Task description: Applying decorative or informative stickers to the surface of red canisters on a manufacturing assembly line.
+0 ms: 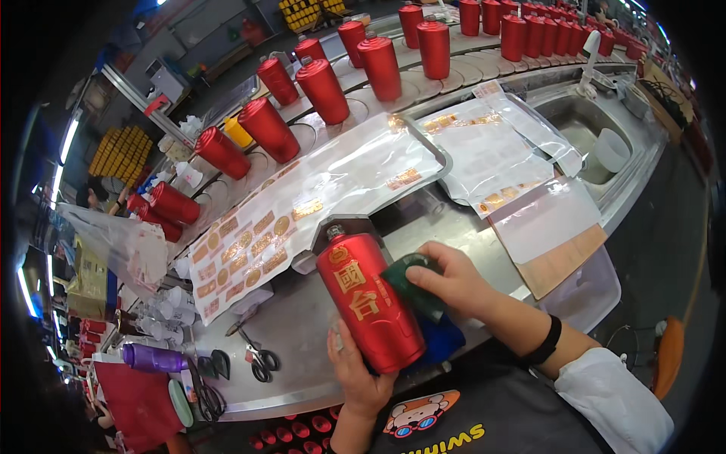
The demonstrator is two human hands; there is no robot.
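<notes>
A red bottle [387, 333] with gold characters on its front lies tilted before me, its neck pointing away into a dark angular holder [355, 222]. My left hand [355, 374] is closed around the lower left side of the bottle near its base. Against the bottle's right side, my right hand [455, 278] grips a dark green flat piece [412, 287], its thumb on top; whether this is a pad or a scraper I cannot tell. A blue cloth [442, 338] shows partly beneath the green piece and beside the bottle.
Behind the bottle lie sheets of gold decals [333, 178]. Several red bottles [323, 91] stand along a curved conveyor. Scissors [259, 359] and a purple bottle [155, 358] are on the left; a sink [567, 125] with a tap and a brown board [556, 268] are on the right.
</notes>
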